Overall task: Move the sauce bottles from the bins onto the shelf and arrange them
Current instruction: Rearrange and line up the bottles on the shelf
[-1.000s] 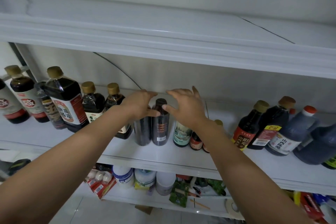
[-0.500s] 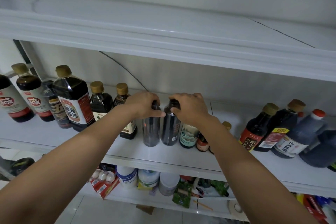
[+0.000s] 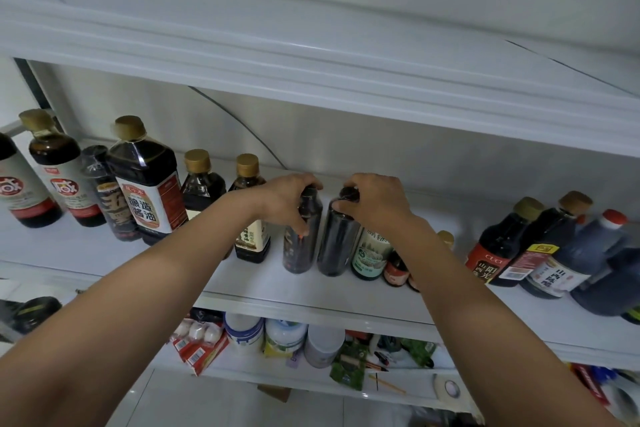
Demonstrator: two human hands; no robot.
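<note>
Two slim dark sauce bottles stand side by side in the middle of the white shelf [image 3: 311,291]. My left hand [image 3: 289,199] grips the top of the left dark bottle [image 3: 300,246]. My right hand [image 3: 375,201] grips the cap and neck of the right dark bottle [image 3: 336,246]. Both bottles are upright on the shelf, close together. A green-labelled bottle [image 3: 371,253] stands just right of them, partly behind my right wrist.
Left of my hands stand several soy sauce bottles, the biggest [image 3: 147,184] with a gold cap. More dark bottles [image 3: 498,246] and a large jug [image 3: 581,260] fill the right end. The upper shelf [image 3: 311,55] overhangs. Jars and packets [image 3: 284,336] crowd the lower shelf.
My hands went from hovering around one dark bottle to each clasping a bottle top. The two bottles now stand slightly further apart and the view has shifted a little.
</note>
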